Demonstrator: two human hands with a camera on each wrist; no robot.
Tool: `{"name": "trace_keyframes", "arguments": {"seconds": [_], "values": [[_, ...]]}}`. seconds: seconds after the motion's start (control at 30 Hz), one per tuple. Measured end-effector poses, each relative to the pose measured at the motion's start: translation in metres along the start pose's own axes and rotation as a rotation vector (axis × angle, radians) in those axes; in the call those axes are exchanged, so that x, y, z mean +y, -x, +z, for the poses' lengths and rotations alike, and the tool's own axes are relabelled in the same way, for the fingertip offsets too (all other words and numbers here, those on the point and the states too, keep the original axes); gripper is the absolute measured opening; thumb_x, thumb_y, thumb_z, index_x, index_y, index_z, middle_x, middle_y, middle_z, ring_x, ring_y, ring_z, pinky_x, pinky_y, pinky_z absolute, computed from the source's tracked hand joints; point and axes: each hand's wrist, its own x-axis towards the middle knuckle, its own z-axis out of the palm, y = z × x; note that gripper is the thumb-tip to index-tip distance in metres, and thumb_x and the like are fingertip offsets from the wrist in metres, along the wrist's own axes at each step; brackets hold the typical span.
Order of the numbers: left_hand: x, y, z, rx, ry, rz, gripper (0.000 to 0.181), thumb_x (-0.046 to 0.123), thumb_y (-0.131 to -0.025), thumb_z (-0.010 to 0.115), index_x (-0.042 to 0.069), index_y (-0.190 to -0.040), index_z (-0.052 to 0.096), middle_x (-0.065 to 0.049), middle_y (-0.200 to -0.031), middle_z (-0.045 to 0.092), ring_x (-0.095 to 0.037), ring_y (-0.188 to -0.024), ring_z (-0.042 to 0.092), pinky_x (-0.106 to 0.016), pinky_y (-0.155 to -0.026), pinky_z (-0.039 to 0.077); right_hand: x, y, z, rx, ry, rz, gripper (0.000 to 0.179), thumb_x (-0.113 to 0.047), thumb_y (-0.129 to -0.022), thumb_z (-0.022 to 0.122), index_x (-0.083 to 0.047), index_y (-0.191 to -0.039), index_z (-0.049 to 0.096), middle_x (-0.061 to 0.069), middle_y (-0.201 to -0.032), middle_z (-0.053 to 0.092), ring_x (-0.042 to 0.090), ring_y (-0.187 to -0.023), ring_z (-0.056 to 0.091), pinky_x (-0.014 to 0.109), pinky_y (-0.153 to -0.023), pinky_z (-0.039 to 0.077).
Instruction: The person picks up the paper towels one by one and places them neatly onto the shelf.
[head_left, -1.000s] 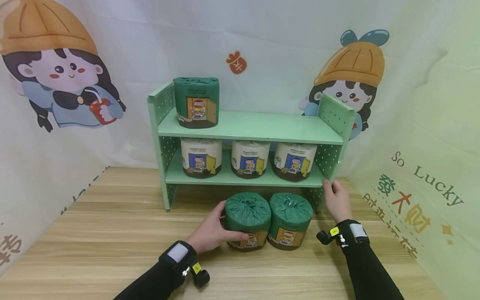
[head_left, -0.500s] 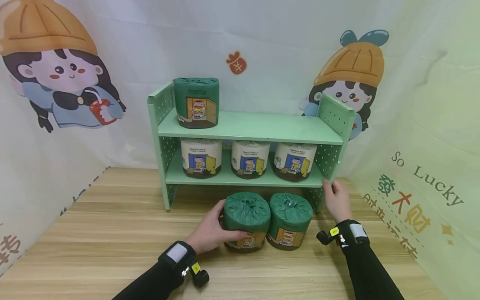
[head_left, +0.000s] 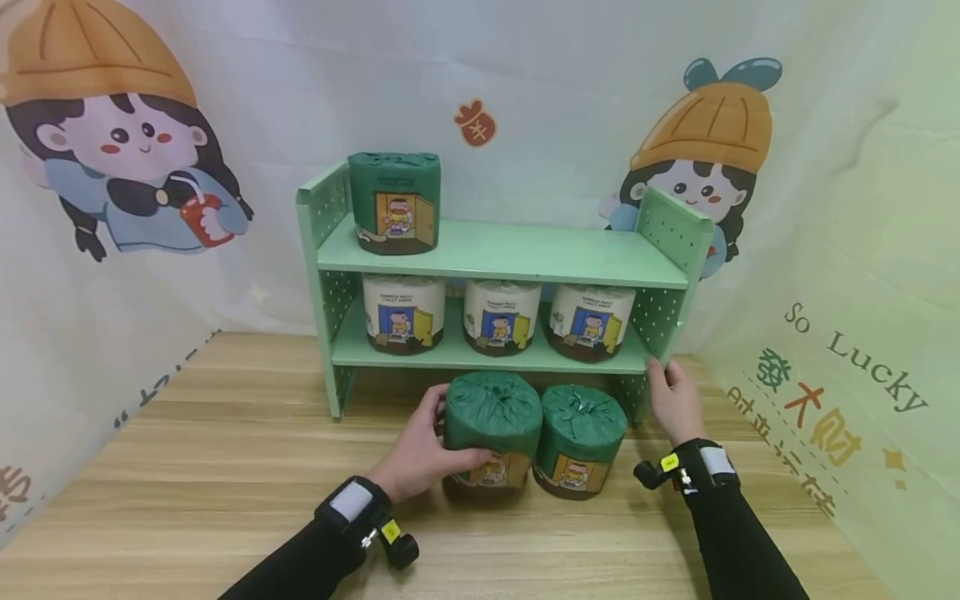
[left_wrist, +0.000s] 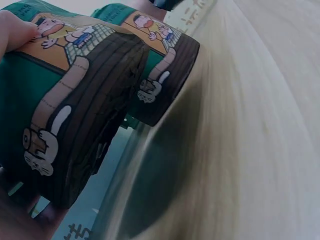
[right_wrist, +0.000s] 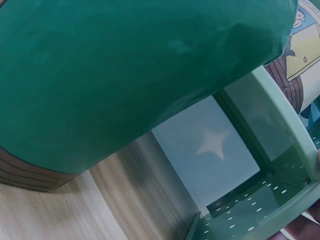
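My left hand (head_left: 422, 450) grips a green-wrapped toilet paper roll (head_left: 492, 417) from its left side, thumb across the printed front. In the left wrist view the underside of this roll (left_wrist: 102, 145) shows, tilted and raised off the wooden table. A second green toilet paper roll (head_left: 581, 442) stands on the table just to its right. My right hand (head_left: 675, 402) holds the front right edge of the mint-green shelf (head_left: 487, 361), at the lower board's corner. In the right wrist view the standing roll (right_wrist: 140, 75) fills the upper left, beside the shelf's perforated side panel (right_wrist: 255, 205).
One green roll (head_left: 395, 204) stands at the left end of the shelf's top board (head_left: 555, 254). Three white rolls (head_left: 403, 317) line the lower board. A printed cloth backdrop (head_left: 540, 108) hangs behind and around the wooden table (head_left: 187, 467).
My left hand has lifted the left green roll slightly off the table. The right hand stays on the shelf's corner, and the other rolls keep their places.
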Motion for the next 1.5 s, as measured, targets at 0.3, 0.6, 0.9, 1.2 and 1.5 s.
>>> {"name": "trace_keyframes", "arguments": {"seconds": [0.3, 0.6, 0.9, 1.2, 1.5], "values": [[0.017, 0.002, -0.001, 0.025, -0.017, 0.043, 0.095, 0.028, -0.084, 0.093, 0.016, -0.161, 0.039, -0.014, -0.154, 0.057, -0.035, -0.142, 0.055, -0.060, -0.120, 0.047, 0.001, 0.000, 0.002, 0.022, 0.021, -0.018, 0.057, -0.042, -0.119, 0.038, -0.003, -0.153, 0.059, 0.029, -0.150, 0.064, 0.037, -0.126, 0.060, 0.053, -0.104, 0.050], [0.055, 0.000, 0.001, 0.033, 0.057, 0.160, 0.095, 0.029, -0.085, 0.091, 0.018, -0.163, 0.038, -0.014, -0.158, 0.056, -0.035, -0.143, 0.057, -0.050, -0.115, 0.051, -0.001, -0.001, 0.003, 0.049, 0.025, -0.028, 0.055, -0.043, -0.119, 0.039, -0.003, -0.149, 0.063, 0.026, -0.141, 0.069, 0.031, -0.110, 0.058, 0.037, -0.088, 0.046], [0.104, -0.020, -0.004, 0.025, 0.034, 0.239, 0.095, 0.036, -0.086, 0.087, 0.018, -0.165, 0.036, -0.012, -0.156, 0.054, -0.035, -0.141, 0.058, -0.053, -0.110, 0.058, -0.001, 0.001, 0.001, 0.034, 0.005, -0.010, 0.058, -0.044, -0.119, 0.037, -0.004, -0.154, 0.059, 0.026, -0.151, 0.064, 0.033, -0.123, 0.058, 0.045, -0.101, 0.048], [0.158, -0.043, -0.018, 0.045, 0.007, 0.359, 0.096, 0.042, -0.087, 0.079, 0.015, -0.166, 0.033, -0.011, -0.154, 0.055, -0.029, -0.139, 0.060, -0.054, -0.115, 0.055, -0.002, 0.000, 0.002, 0.034, 0.013, -0.013, 0.057, -0.044, -0.119, 0.037, -0.004, -0.152, 0.061, 0.027, -0.146, 0.066, 0.033, -0.115, 0.057, 0.040, -0.093, 0.046], [0.179, -0.057, -0.028, 0.068, 0.008, 0.356, 0.090, 0.043, -0.089, 0.077, 0.015, -0.163, 0.034, -0.011, -0.152, 0.054, -0.029, -0.133, 0.061, -0.052, -0.110, 0.058, -0.003, 0.003, 0.001, 0.039, 0.025, -0.036, 0.056, -0.041, -0.119, 0.037, -0.003, -0.151, 0.062, 0.028, -0.142, 0.068, 0.031, -0.109, 0.057, 0.032, -0.085, 0.046]]}}
